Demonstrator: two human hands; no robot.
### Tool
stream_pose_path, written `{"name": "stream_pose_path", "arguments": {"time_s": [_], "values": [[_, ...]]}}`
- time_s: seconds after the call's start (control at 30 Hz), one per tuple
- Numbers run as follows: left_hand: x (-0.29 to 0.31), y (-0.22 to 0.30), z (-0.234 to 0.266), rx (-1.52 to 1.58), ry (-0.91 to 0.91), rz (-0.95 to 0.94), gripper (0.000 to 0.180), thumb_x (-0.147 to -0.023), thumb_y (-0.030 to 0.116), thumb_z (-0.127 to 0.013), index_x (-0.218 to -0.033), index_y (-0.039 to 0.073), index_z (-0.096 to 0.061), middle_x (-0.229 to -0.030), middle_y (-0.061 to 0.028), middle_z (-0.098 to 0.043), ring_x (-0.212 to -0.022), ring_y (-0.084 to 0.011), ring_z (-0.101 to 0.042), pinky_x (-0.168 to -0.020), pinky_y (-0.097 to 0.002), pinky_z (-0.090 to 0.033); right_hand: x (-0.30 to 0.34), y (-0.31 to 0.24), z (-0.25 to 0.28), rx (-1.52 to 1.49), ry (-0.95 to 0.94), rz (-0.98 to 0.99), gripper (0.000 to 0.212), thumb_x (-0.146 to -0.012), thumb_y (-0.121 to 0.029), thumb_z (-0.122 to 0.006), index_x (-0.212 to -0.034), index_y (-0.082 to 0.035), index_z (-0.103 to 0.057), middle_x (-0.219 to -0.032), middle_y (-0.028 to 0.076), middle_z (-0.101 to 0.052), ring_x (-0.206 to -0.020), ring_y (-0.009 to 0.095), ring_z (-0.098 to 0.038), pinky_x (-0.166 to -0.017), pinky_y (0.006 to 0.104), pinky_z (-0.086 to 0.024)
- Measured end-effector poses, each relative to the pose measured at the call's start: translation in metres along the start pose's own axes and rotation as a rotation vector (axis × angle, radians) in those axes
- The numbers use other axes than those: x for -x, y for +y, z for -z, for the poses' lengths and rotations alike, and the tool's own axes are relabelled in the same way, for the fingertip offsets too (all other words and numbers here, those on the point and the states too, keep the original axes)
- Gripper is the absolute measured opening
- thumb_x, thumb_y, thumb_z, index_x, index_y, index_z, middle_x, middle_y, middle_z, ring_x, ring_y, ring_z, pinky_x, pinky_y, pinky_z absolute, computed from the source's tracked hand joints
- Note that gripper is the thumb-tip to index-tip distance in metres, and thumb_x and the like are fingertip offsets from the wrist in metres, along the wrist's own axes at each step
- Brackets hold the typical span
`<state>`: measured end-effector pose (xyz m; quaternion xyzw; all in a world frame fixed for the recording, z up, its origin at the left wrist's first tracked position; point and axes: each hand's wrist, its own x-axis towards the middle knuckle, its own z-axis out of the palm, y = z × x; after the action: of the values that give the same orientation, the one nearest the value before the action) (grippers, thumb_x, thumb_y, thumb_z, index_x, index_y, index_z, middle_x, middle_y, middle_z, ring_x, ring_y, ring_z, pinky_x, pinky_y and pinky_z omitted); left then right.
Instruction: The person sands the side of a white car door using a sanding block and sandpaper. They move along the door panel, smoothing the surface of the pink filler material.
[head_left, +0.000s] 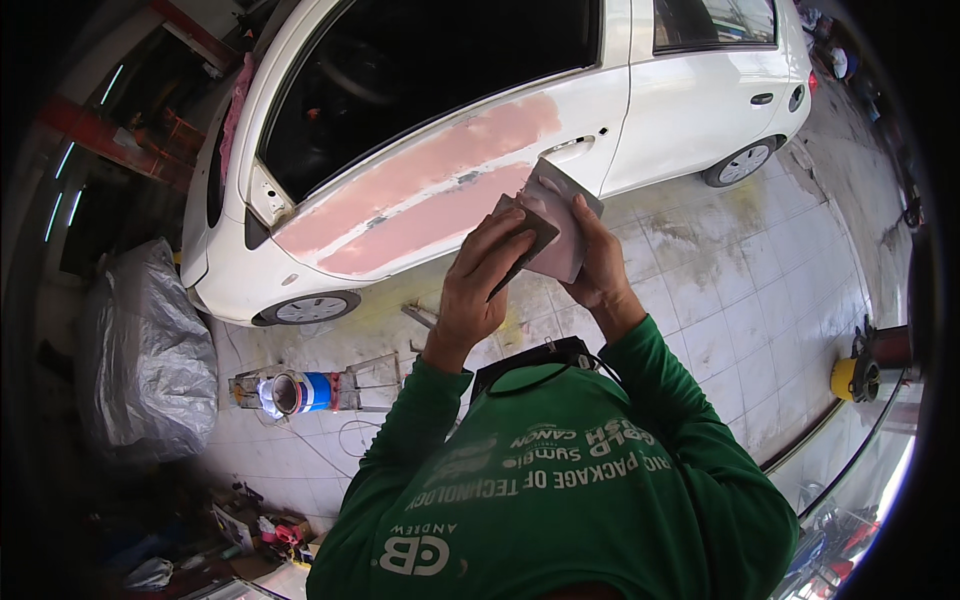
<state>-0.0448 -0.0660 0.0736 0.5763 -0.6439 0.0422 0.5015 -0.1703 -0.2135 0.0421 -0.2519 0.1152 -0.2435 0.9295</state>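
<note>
My left hand [475,280] grips a dark, flat spreader [541,226], fingers laid over its face. In my right hand [604,265] is a thin grey plate [567,187], tilted, with pink body filler [562,243] smeared across it. The spreader meets or overlaps the plate's left side; whether they touch I cannot tell. Just beyond my hands stands a white car [690,110]. Its front door [590,105] carries two broad pink patches [420,218], split by a whitish strip with grey spots. The thumb of my left hand is hidden.
Low on the tiled floor [700,290], a blue can [315,391] sits on a metal frame [375,378]. A silvery sheet [155,350] drapes something at the left. Boxes and clutter [255,530] lie lower left. A yellow bucket [853,380] stands at the right.
</note>
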Motion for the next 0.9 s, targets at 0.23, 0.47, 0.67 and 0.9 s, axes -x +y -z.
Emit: {"name": "stream_pose_path", "arguments": {"time_s": [0.23,0.47,0.67,0.9], "values": [[0.044,-0.049,0.02,-0.256,-0.245,0.117,0.041,-0.09,-0.01,-0.062,-0.123,0.009,-0.077,-0.135,-0.0117,-0.069,-0.124,-0.0341,-0.066,-0.104,-0.045,-0.056,0.015,-0.003,0.031,0.043,-0.009,-0.057,0.068,-0.113,-0.052,-0.04,-0.161,-0.004,-0.04,-0.152,0.017,-0.057,-0.139,0.03,-0.058,-0.115,0.0467,-0.05],[0.011,-0.053,0.052,-0.144,-0.021,0.175,0.045,-0.087,-0.014,-0.056,-0.122,0.005,-0.076,-0.127,-0.0137,-0.073,-0.12,-0.0334,-0.069,-0.1,-0.0429,-0.058,0.009,-0.024,0.006,0.271,-0.135,0.011,0.069,-0.113,-0.054,-0.042,-0.157,-0.002,-0.045,-0.145,0.02,-0.061,-0.133,0.028,-0.061,-0.11,0.0418,-0.052],[-0.017,-0.048,0.021,-0.17,-0.142,0.078,0.047,-0.078,-0.013,-0.063,-0.114,0.012,-0.079,-0.121,-0.0038,-0.078,-0.122,-0.0298,-0.07,-0.1,-0.0424,-0.06,0.001,-0.013,-0.014,0.931,-0.018,0.052,0.062,-0.114,-0.048,-0.044,-0.136,0.007,-0.061,-0.126,0.019,-0.071,-0.112,0.025,-0.07,-0.096,0.0353,-0.056],[0.015,-0.01,0.028,-0.107,-0.38,0.002,0.049,-0.074,-0.017,-0.061,-0.112,0.008,-0.08,-0.124,-0.0054,-0.078,-0.121,-0.0278,-0.072,-0.11,-0.0422,-0.054,-0.029,-0.01,0.058,0.13,0.301,-0.061,0.04,-0.111,-0.032,-0.054,-0.132,0.002,-0.061,-0.117,0.014,-0.074,-0.103,0.027,-0.076,-0.086,0.0388,-0.064]]}}
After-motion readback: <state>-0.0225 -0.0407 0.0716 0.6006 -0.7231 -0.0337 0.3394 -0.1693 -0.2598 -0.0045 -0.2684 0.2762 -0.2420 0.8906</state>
